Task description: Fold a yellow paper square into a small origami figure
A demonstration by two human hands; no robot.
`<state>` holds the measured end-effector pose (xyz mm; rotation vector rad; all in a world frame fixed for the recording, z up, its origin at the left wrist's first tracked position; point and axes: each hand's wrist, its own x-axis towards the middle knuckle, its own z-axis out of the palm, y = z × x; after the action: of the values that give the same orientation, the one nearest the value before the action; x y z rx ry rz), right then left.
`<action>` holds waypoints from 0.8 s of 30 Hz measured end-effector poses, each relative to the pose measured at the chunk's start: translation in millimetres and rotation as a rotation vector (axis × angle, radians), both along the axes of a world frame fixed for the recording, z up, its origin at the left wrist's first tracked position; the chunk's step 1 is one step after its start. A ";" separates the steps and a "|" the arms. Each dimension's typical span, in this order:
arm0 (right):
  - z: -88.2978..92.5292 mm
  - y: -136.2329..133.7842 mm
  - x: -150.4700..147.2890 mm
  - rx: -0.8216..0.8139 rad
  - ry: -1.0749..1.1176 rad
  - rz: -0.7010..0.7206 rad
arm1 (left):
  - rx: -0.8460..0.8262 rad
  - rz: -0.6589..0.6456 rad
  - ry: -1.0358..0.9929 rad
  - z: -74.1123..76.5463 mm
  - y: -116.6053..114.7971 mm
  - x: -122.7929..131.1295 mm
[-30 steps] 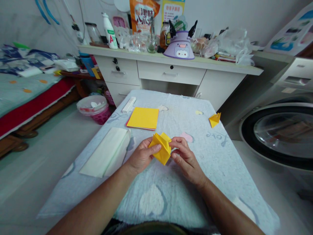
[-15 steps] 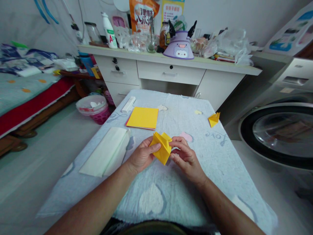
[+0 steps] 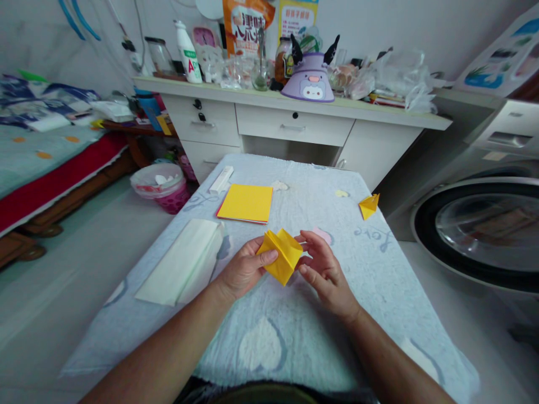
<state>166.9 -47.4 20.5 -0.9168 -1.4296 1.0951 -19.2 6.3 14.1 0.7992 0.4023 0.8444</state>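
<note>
A folded piece of yellow origami paper [image 3: 283, 253] is held above the table, its layers partly spread at the top. My left hand [image 3: 248, 266] pinches it from the left, with the thumb flat across its front. On the paper's right side, my right hand [image 3: 326, 275] has its thumb and fingers apart; the fingertips are close to the right flap, and whether they touch it I cannot tell. Farther back lies a stack of square origami paper [image 3: 246, 203], yellow on top. Another folded yellow paper piece [image 3: 369, 206] rests near the table's right edge.
A light blue cloth [image 3: 362, 325] with hearts covers the table [image 3: 303, 174]. At left lie a pale folded packet [image 3: 183, 261] and a small white box [image 3: 222, 179]. Behind stands a cluttered desk [image 3: 295, 120]; a pink bin [image 3: 162, 188] is left and a washing machine [image 3: 484, 224] right.
My right hand has drawn slightly away to the right, and its fingers have opened from the paper. The right flap of the yellow paper is now spread wider. My left hand keeps its hold.
</note>
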 end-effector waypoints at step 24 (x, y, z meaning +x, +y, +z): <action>6.3 8.0 14.2 -0.079 -0.149 0.165 | -0.030 -0.090 0.122 -1.4 0.3 -2.1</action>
<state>181.0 -39.3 26.9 -0.9664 -1.6172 1.2335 -21.3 6.6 12.7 0.8376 0.4824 0.7067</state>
